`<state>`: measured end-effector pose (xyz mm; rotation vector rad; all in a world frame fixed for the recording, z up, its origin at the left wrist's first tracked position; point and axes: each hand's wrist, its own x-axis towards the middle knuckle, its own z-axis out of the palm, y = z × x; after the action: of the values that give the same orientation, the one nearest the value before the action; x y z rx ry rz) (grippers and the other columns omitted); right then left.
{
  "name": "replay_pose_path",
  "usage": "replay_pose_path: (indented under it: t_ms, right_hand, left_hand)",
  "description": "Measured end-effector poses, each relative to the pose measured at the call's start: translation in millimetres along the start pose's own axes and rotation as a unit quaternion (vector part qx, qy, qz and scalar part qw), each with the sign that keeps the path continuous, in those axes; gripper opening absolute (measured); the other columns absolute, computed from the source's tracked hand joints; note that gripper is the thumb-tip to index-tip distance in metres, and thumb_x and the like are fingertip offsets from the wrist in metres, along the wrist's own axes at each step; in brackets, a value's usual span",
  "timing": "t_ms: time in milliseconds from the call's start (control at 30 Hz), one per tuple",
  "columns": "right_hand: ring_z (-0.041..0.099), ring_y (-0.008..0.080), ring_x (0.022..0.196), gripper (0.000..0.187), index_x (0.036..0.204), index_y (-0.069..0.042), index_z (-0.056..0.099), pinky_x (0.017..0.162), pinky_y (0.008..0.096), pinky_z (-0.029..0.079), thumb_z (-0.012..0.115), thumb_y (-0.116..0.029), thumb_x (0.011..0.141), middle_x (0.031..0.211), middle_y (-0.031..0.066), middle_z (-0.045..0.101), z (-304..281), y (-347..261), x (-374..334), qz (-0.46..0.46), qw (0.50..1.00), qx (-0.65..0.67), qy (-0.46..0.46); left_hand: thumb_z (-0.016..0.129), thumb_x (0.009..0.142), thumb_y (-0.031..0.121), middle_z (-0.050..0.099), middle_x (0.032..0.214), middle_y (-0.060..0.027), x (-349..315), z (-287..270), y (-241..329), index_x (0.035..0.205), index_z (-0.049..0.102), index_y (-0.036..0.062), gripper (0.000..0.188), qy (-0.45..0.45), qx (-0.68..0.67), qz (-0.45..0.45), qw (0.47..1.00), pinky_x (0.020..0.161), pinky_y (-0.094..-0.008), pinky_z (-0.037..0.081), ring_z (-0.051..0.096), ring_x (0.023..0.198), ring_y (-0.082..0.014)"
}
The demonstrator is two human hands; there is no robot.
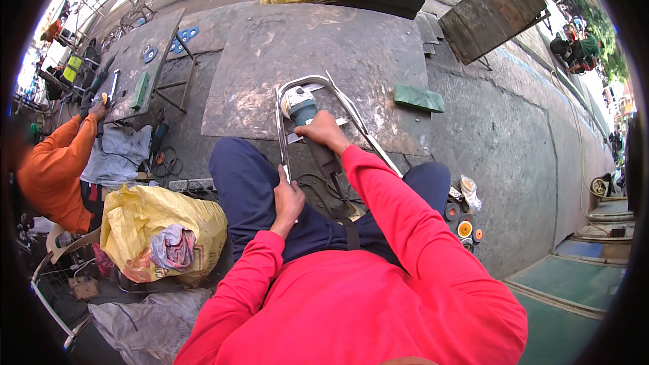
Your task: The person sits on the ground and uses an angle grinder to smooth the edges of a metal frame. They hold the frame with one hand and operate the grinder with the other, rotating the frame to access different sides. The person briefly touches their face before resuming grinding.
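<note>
Silver metal tube, bent into a narrow U-shaped frame with flat crossbars, sits just off the middle of our view toward 12 o'clock, curved end pointing away from us and legs reaching back between our navy-blue trouser knees. Our right hand comes in from 5 o'clock and is wrapped firmly round the body of a teal and black angle grinder with a metal head, which lies inside the U. We can't really tell if its disc is touching the tube. Our left hand, over toward 7 o'clock, has its fingers closed on the near end of the frame's left leg.

Beyond all that, a big scuffed grey-brown board covers the ground at 12, with a green rectangular block at 2. Near our right knee at 4 o'clock there's a cluster of round orange and dark discs. A bulging yellow woven sack stands at 8, crumpled pinkish-grey cloth on it, and a co-worker in orange sleeves is at 9.
</note>
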<state>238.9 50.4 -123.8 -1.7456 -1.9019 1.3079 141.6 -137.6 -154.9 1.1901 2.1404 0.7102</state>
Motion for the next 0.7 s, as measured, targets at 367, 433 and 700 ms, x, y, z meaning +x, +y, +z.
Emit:
replay_pose_path:
  t_ms: [367,433,700]
  right_hand:
    - [0.071,0.0358,0.084,0.057,0.079,0.011,0.069,0.075,0.0383,0.055,0.082,-0.042,0.058,0.086,0.0281,0.069,4.4,-4.2,2.6,-0.006,1.0,-0.021,0.001]
    - [0.07,0.0359,0.084,0.057,0.079,0.011,0.069,0.076,0.0382,0.055,0.082,-0.041,0.058,0.086,0.028,0.069,4.9,-4.8,3.2,-0.005,1.0,-0.02,0.002]
    - [0.07,0.0366,0.084,0.057,0.08,0.011,0.069,0.076,0.0387,0.055,0.082,-0.041,0.057,0.086,0.0286,0.069,5.1,-4.7,6.4,-0.004,1.0,-0.011,-0.004]
  left_hand:
    - [0.052,0.088,0.006,0.063,0.083,-0.0358,-0.3,-0.6,0.2,0.146,0.029,-0.0041,0.062,-0.004,0.003,-0.014,1.0,0.071,-0.0537,0.048,0.064,0.081,-0.0485]
    - [0.053,0.088,0.006,0.062,0.082,-0.0358,-0.5,-1.4,0.6,0.145,0.029,-0.0051,0.063,-0.007,0.002,-0.008,1.0,0.072,-0.0534,0.048,0.064,0.081,-0.0484]
    - [0.053,0.087,0.005,0.062,0.08,-0.035,-0.7,-3.2,1.0,0.146,0.027,-0.007,0.065,-0.014,0.012,0.003,1.0,0.071,-0.0521,0.048,0.064,0.078,-0.048]
